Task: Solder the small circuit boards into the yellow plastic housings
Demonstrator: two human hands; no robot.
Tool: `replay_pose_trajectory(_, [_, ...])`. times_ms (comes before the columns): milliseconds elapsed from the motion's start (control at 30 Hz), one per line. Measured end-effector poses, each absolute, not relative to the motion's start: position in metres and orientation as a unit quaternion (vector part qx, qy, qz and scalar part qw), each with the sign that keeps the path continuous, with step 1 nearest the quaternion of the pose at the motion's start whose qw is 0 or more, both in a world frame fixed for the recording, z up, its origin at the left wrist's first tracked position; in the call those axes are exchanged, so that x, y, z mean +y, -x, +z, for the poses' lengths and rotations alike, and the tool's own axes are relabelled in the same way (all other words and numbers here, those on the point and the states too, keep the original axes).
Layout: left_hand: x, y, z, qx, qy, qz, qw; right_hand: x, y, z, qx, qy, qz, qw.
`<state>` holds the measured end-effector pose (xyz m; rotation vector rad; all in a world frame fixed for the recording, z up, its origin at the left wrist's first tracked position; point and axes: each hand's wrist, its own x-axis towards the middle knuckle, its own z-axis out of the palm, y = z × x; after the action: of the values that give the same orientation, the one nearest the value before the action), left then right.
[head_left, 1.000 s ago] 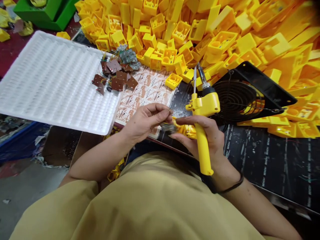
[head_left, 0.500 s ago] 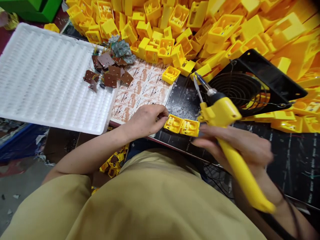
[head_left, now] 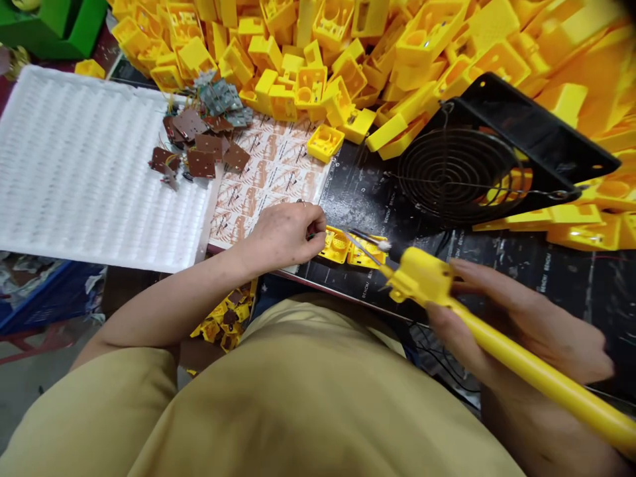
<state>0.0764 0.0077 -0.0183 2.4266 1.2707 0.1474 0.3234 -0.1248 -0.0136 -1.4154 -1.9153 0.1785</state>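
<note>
Logging: my right hand (head_left: 521, 324) clasps the soldering iron (head_left: 422, 278), tip swung down from upright onto the yellow housing (head_left: 338, 246); left hand (head_left: 283, 235) pinches its edge, soldering apparently underway

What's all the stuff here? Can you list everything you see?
loose housings: too many to count, yellow, heaped across the back
open housing: one, yellow, at the front edge of the mat
soldering iron: one, yellow, in the right hand, tip over the open housing
fan: one, black with wire guard, leaning on the heap at right
tray: one, white, at left
circuit boards: small heap, brown and green, on the tray's right edge
printed sheet: one, white with orange print, beside the tray
green box: one, green, top left corner
mat: one, black, under the work
shirt: one, tan, bottom
left hand: one, fingertips pinched at the open housing's left end
right hand: one, gripping the soldering iron
</note>
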Motion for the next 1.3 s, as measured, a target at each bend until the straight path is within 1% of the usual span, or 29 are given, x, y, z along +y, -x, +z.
replay_pose_trajectory(67, [0.008, -0.077, -0.016, 0.447, -0.876, 0.039, 0.176, -0.120, -0.311, -0.015, -0.756, 0.521, 0.060, 0.391])
replay_pose_trajectory(200, [0.008, -0.078, -0.013, 0.438, -0.886, 0.019, 0.152, -0.107, -0.303, -0.007, -0.783, 0.463, 0.101, 0.402])
replay_pose_trajectory(333, [0.007, -0.078, -0.011, 0.430, -0.892, 0.013, 0.139, -0.104, -0.303, -0.003, -0.792, 0.468, 0.098, 0.380])
replay_pose_trajectory(533, [0.008, -0.082, -0.011, 0.424, -0.898, 0.000, 0.120, -0.108, -0.308, -0.001, -0.825, 0.458, 0.103, 0.316])
replay_pose_trajectory(733, [0.009, -0.080, -0.012, 0.417, -0.903, 0.011, 0.106, -0.113, -0.313, 0.005, -0.788, 0.510, 0.089, 0.333])
replay_pose_trajectory(900, [0.009, -0.081, -0.010, 0.414, -0.905, 0.003, 0.095, -0.110, -0.308, 0.005, -0.783, 0.511, 0.121, 0.334])
replay_pose_trajectory(1000, [0.009, -0.081, -0.008, 0.414, -0.904, 0.001, 0.102, -0.108, -0.308, 0.006, -0.781, 0.506, 0.120, 0.345])
replay_pose_trajectory(1067, [0.009, -0.078, -0.007, 0.419, -0.897, 0.011, 0.139, -0.109, -0.310, 0.005, -0.774, 0.499, 0.119, 0.371])
replay_pose_trajectory(1133, [0.009, -0.071, -0.007, 0.430, -0.872, 0.039, 0.230, -0.111, -0.314, 0.002, -0.768, 0.495, 0.099, 0.394])
replay_pose_trajectory(1233, [0.010, -0.060, -0.012, 0.450, -0.799, 0.108, 0.385, -0.116, -0.319, -0.008, -0.756, 0.528, 0.030, 0.386])
replay_pose_trajectory(1300, [0.011, -0.056, -0.016, 0.458, -0.761, 0.148, 0.436, -0.118, -0.320, -0.015, -0.735, 0.559, 0.004, 0.384])
